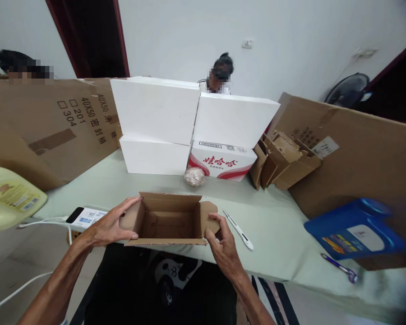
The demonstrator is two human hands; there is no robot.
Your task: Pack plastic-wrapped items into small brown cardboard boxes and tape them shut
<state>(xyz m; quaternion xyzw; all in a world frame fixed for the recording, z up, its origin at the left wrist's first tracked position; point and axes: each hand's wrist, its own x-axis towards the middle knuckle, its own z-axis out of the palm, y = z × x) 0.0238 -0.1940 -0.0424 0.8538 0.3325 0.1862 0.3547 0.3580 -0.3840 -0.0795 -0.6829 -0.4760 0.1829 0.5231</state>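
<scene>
A small brown cardboard box (172, 221) stands at the table's near edge, its top open and its inside bare. My left hand (113, 225) grips the left end of the box, thumb at the near corner and fingers along the far side. On the other end, my right hand (221, 241) pinches the right side flap (209, 216) between thumb and fingers. A white utility knife (238, 230) lies on the cloth just right of my right hand. Beside my left wrist is a phone-like device (86, 216) with a printed white face and a white cable.
White boxes (155, 113) and a red-and-white carton (223, 160) stand across the back, with a plastic-wrapped ball (194, 176) in front. Large cardboard panels (50, 131) flank the table. Yellow (13, 196) and blue (355, 230) jugs, flattened cardboard (287, 158) and a purple tool (340, 267) sit at the sides.
</scene>
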